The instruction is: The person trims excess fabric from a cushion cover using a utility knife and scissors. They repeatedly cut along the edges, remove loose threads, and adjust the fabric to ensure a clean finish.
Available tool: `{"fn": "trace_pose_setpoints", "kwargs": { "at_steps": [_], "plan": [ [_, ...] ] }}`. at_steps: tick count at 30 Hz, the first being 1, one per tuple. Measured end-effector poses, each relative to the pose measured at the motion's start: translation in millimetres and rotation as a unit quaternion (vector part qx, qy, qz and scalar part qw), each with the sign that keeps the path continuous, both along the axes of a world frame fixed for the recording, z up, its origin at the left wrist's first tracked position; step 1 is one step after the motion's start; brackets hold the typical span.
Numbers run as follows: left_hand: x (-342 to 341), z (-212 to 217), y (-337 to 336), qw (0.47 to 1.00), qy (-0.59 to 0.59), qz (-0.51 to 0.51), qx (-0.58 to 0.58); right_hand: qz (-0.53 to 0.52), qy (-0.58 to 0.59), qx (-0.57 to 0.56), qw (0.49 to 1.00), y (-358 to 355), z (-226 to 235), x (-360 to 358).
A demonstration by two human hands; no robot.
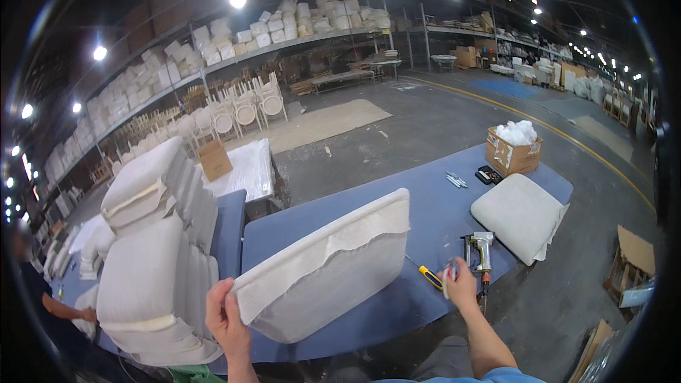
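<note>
My left hand (228,315) pinches the near left corner of a pale upholstered seat cushion (340,291), which stands tilted on its edge on the blue-covered table. A loose fabric edge runs along its upper side. My right hand (460,285) is closed around a small tool with red and light parts, mostly hidden by the fingers. Just left of that hand, a yellow and black screwdriver (430,277) lies on the table. A pneumatic staple gun (482,252) rests right beside the hand. Farther right lies another pale cushion (521,216).
Stacked cushions (142,269) rise at the left, beside another person's hand (86,314). On the table (312,213), a cardboard box (512,156) holds white stuffing, near a black case (488,174) and several small pale items (456,180). Chair frames (237,110) stand beyond.
</note>
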State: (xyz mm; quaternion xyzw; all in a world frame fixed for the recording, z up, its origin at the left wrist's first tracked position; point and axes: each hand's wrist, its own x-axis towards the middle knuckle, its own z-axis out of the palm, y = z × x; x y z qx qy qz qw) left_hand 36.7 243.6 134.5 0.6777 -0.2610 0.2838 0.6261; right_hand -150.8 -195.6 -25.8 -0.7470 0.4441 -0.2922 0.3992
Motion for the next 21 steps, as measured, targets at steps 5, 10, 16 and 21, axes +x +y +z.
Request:
{"fn": "trace_pose_setpoints", "kwargs": {
  "at_steps": [5, 10, 16, 21],
  "plan": [
    [-21.4, 15.1, -16.5, 0.996, 0.077, 0.018, -0.039, 0.066, 0.142, -0.107, 0.982, -23.7, -16.3, 13.7],
    [-39.9, 0.1, -35.8, 0.989, 0.074, 0.041, -0.125, 0.092, -0.082, -0.255, 0.959, -70.3, 4.8, 27.9],
    [-47.8, -7.9, -42.2, 0.985, 0.021, 0.108, -0.135, 0.245, -0.447, 0.039, 0.859, -25.2, 89.0, 99.3],
    [14.1, 19.4, -28.0, 0.979, 0.043, 0.077, -0.183, 0.181, -0.406, 0.190, 0.875, 44.2, 104.6, 105.7]
  ]
}}
